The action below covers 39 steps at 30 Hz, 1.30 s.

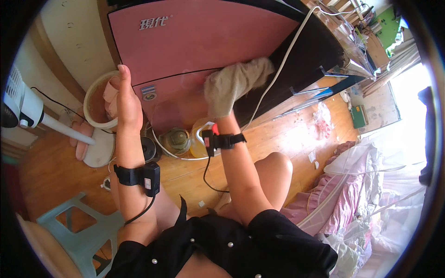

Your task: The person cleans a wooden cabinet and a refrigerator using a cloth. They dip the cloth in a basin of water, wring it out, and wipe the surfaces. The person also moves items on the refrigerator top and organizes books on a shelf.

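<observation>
A greyish-beige cloth (227, 90) covers my right hand and lies against the lower part of a pink two-door refrigerator (199, 41). The cloth hides the fingers of that hand, and its loose end trails to the right over the dark side panel. My left hand (129, 106) is held edge-on at the refrigerator's left edge, with nothing seen in it. Its fingers are stretched out rather than curled. Both forearms carry a black strapped device with a cable.
A pale bin (95, 99) and a white standing fan (55, 123) are at the left. By the refrigerator's foot sit a glass jar (176, 140) and a yellow-liquid jug (199, 143). A white cable (289, 48) crosses the refrigerator's side. A grey-green stool (83, 217) stands lower left; pink bedding (333, 199) is right.
</observation>
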Motion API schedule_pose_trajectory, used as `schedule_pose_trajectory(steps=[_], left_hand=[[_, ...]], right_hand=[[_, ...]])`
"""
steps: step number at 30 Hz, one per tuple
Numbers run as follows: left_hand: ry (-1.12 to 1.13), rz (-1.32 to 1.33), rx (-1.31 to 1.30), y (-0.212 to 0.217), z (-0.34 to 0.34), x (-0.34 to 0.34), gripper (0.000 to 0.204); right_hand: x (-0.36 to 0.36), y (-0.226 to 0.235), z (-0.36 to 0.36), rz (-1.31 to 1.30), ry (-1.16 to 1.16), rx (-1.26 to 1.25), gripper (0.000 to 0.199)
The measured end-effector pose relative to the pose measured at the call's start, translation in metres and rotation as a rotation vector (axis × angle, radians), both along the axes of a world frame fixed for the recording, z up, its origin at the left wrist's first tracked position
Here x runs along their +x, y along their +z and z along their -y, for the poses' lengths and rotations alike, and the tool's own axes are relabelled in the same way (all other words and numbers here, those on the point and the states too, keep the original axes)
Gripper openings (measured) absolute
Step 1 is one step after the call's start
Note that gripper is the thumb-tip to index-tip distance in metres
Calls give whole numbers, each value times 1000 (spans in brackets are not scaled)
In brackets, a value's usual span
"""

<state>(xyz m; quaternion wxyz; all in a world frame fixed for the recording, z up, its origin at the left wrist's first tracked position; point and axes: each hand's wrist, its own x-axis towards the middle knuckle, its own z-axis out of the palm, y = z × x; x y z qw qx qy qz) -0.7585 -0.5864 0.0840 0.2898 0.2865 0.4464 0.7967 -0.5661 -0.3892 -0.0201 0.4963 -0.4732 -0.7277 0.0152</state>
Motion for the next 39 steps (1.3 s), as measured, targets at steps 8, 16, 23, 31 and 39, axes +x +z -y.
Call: schedule_pose_trajectory(steps=[8, 16, 23, 31, 39], left_hand=[[33, 3, 4, 32, 6, 23, 100], [17, 11, 55, 1, -2, 4, 81], [25, 56, 47, 1, -1, 7, 67], [80, 57, 133, 12, -2, 10, 34], [148, -74, 7, 29, 25, -6, 95]], right_hand=[[130, 169, -61, 204, -216, 408, 46], [192, 161, -28, 670, -245, 427, 48], [156, 98, 8, 919, -20, 316, 50], [143, 109, 70, 1150, 176, -13, 45], [106, 194, 116, 151, 448, -429, 28]])
